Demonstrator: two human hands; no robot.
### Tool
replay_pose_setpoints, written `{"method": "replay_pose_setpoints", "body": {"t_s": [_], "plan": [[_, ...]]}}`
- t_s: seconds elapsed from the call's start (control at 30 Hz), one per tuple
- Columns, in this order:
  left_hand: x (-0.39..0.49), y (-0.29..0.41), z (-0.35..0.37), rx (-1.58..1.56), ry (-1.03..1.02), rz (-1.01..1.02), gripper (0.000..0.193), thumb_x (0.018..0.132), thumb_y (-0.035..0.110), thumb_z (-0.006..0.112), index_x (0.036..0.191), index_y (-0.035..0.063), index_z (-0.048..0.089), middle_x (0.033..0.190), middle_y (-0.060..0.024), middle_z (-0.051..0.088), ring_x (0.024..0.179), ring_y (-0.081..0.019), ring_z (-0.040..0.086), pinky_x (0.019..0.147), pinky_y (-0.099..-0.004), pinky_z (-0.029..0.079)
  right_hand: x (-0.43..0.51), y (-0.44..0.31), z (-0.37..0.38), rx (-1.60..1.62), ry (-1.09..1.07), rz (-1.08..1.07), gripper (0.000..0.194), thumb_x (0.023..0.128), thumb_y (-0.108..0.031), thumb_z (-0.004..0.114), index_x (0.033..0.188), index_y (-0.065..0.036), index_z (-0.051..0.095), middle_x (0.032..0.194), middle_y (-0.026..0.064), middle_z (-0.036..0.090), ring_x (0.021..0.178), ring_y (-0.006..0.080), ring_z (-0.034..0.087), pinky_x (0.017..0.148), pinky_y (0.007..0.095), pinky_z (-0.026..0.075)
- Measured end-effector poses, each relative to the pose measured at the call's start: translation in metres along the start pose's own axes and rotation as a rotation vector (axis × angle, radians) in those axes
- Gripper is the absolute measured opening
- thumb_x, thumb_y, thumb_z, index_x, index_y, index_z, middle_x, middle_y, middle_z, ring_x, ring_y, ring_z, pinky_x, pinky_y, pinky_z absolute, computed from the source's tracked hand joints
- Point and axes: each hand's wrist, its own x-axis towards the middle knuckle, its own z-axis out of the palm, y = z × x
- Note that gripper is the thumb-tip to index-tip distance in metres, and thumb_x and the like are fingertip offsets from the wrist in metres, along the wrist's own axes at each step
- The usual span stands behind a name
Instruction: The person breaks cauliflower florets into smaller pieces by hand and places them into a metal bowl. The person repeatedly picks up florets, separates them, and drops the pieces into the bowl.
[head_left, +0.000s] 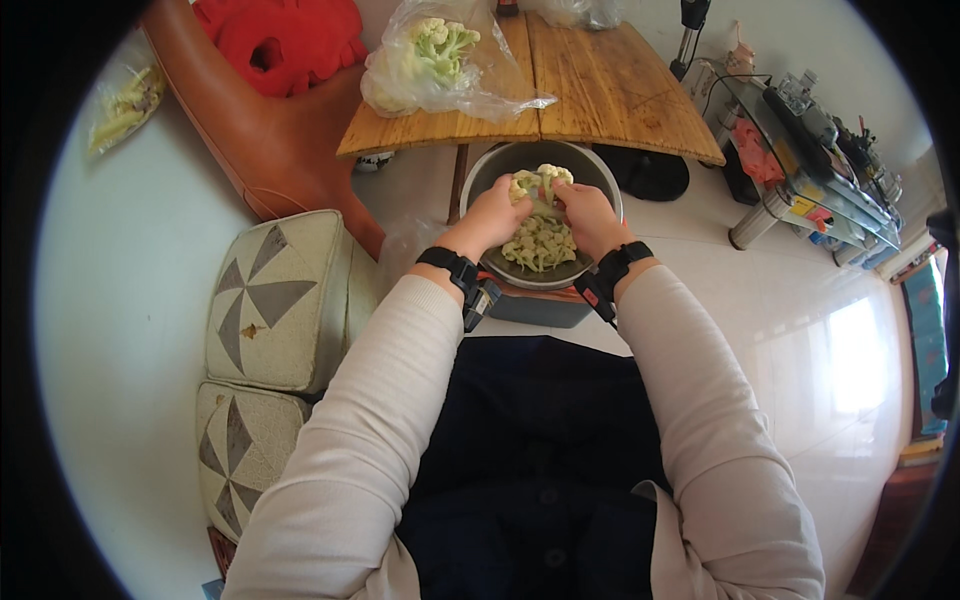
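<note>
Both hands are over a round stainless steel bowl (486, 161) in front of me. My left hand (495, 214) grips a cauliflower piece (523, 182) at its left side. Between the fingers of my right hand (589, 214) is a cauliflower floret (555, 174). Whether the two pieces are still joined, I cannot tell. Loose cauliflower florets (538, 244) lie in the bowl below my hands. The bowl rests above a grey bin or tub (540, 311), with some orange-red material showing at its rim.
A wooden table (622, 82) stands just beyond the bowl, bearing a clear plastic bag (487, 94) with more cauliflower (442, 52). To the left are a brown chair (300, 142) and patterned cushioned stools (274, 300). A glass-shelved stand (810, 150) is at the right.
</note>
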Motion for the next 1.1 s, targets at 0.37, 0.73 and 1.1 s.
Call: {"method": "replay_pose_setpoints", "body": {"t_s": [0.37, 0.73, 1.1], "plan": [[0.0, 0.0, -0.009, 0.074, 0.01, -0.065, 0.075, 0.083, 0.03, 0.052, 0.14, -0.0092, 0.025, 0.112, -0.0309, 0.058, 0.099, -0.0375, 0.061, 0.082, -0.0382, 0.048, -0.01, -0.02, -0.009, 0.438, 0.001, 0.018, 0.019, 0.098, -0.025, 0.047, 0.102, -0.011, 0.059, 0.093, -0.0016, 0.062, 0.079, 0.0095, 0.047, 0.072, 0.0299, 0.039], [-0.001, -0.002, -0.012, 0.191, 0.009, -0.148, 0.069, 0.086, 0.029, 0.055, 0.138, -0.0088, 0.029, 0.109, -0.0311, 0.06, 0.099, -0.039, 0.061, 0.083, -0.0404, 0.049, -0.009, -0.029, -0.027, 0.193, 0.133, -0.154, 0.023, 0.096, -0.028, 0.045, 0.085, -0.011, 0.056, 0.081, -0.0008, 0.054, 0.066, 0.0111, 0.043, 0.064, 0.0285, 0.04], [-0.005, 0.008, -0.004, 0.463, -0.04, -0.091, 0.06, 0.086, 0.029, 0.061, 0.136, 0.0015, 0.041, 0.114, -0.0262, 0.059, 0.107, -0.0377, 0.058, 0.09, -0.0407, 0.047, -0.02, -0.022, -0.01, -0.252, -0.219, -0.085, 0.025, 0.096, -0.021, 0.048, 0.105, -0.002, 0.062, 0.084, -0.0002, 0.056, 0.069, 0.0094, 0.047, 0.065, 0.0233, 0.043]]}}
